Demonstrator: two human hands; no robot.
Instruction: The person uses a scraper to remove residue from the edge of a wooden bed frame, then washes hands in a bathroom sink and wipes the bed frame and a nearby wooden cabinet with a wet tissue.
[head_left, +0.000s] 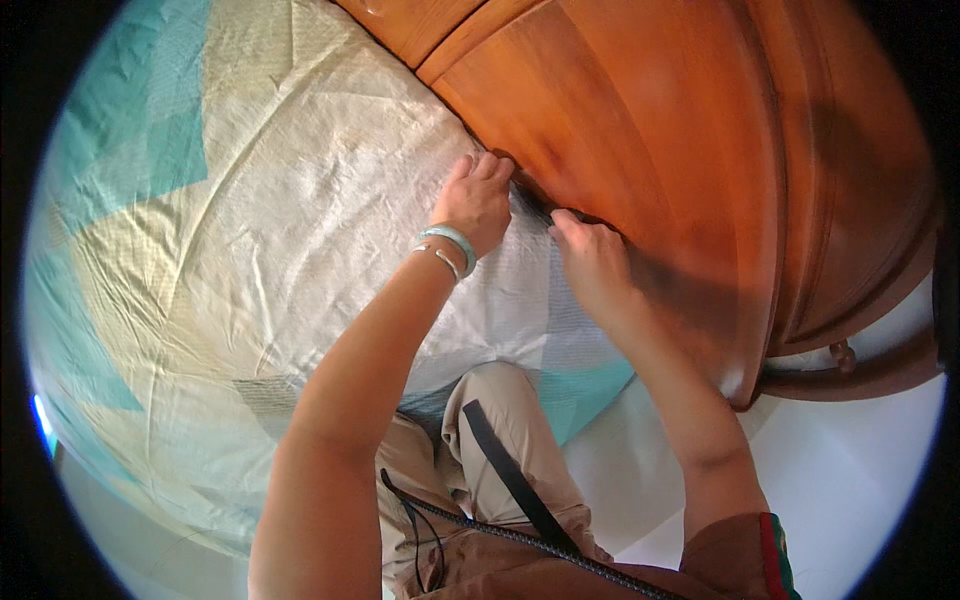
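Observation:
A patterned bed cover (330, 202) in cream, beige, grey and teal spreads over a bed, rumpled in several places. It meets a varnished wooden headboard (600, 120) along a dark narrow gap. My left hand (476, 199), with a pale bangle (459, 244) and a thin open metal cuff at its wrist, grips the cover's edge beside the headboard. Its fingertips are partly hidden at the gap. Closer to the headboard's right end, my right hand (596, 259) has its thumb and fingers bent around the cover's edge. The fabric between its fingers is mostly hidden.
One of my knees (491, 405) presses against the bed's side. A black strap (510, 472) and a dark braided cord (480, 525) hang before my body. Wooden furniture with a curved rail (847, 386) stands at the right, above a pale floor (847, 465).

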